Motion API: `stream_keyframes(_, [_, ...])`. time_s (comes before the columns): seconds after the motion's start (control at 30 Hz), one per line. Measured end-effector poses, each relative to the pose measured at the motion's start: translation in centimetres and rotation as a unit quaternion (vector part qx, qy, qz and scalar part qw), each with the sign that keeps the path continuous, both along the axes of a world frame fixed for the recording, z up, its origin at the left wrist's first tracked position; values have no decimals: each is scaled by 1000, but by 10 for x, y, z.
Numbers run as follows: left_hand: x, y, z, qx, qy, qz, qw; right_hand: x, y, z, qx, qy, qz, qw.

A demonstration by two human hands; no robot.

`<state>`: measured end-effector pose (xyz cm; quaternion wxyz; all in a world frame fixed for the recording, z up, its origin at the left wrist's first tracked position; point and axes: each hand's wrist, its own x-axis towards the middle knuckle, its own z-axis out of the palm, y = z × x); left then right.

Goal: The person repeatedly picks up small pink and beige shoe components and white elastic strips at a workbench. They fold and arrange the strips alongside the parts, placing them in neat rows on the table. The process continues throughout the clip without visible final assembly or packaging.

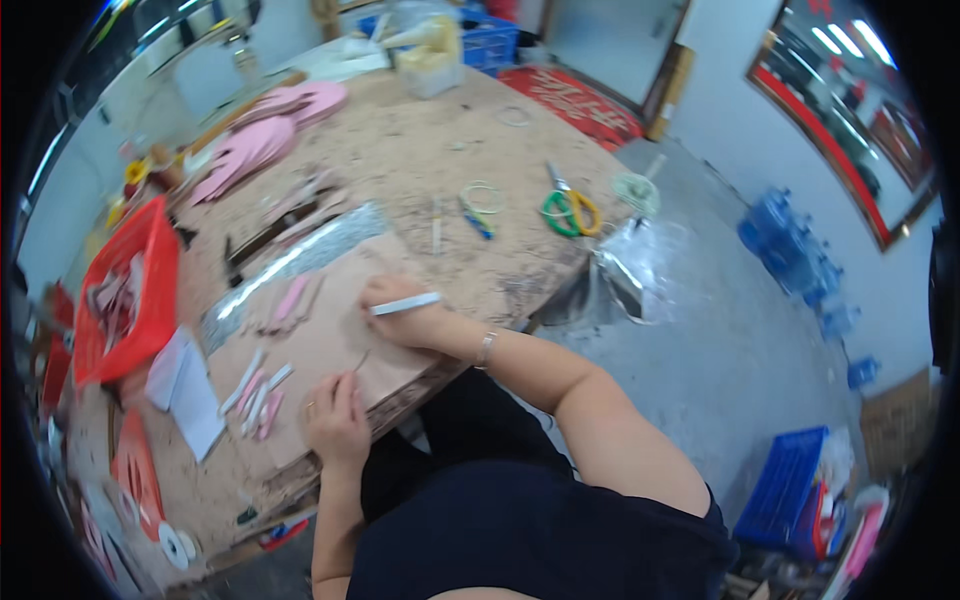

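My right hand (pixel 395 312) is closed around a white pen-like stick (pixel 408 303), which lies across the fingers over a beige sheet (pixel 345 270). My left hand (pixel 338 425) rests at the near edge of that sheet, its fingertips pinched together at a thin, dark strip (pixel 361 360); blur softens this contact. Left of the hands lie several short white and pink strips (pixel 262 402). Farther up the sheet is a small group of beige pieces with a pink one (pixel 292 297). A shiny silver sheet (pixel 300 262) shows beneath the beige one.
A hammer (pixel 262 240) lies beyond the silver sheet. Scissors with green and yellow handles (pixel 570 212) lie near the table's right edge. A red basket (pixel 130 290) and white paper (pixel 190 390) are at left. Pink cut pieces (pixel 250 150) lie farther back.
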<state>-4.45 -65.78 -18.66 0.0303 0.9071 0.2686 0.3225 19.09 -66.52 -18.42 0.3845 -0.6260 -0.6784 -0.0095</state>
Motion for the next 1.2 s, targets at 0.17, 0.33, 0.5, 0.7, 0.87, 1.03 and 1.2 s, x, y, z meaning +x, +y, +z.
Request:
stream_keyframes(0.17, [-11,-6,-5,3,2,-7,1000,-3,-7,4,-23,114,-39,992])
stream_keyframes(0.33, [-34,-23,0,-41,-37,33,998,-1,-66,6,-69,485,-67,869])
stream_keyframes(0.5, [-39,-28,8,-35,-28,27,999,-31,-65,44,-176,450,53,874])
stream_keyframes(0.7, [-31,-21,2,-33,23,23,999,-57,-26,43,-282,364,58,886])
stream_keyframes(0.87, [-34,-22,-3,-23,15,24,999,-57,-14,20,-272,254,36,927])
stream_keyframes(1.03, [-37,-27,-7,-31,9,32,999,-60,-17,19,-286,248,8,926])
stream_keyframes(1.2, [-38,-27,-7,-37,9,35,999,-64,-18,23,-275,233,7,933])
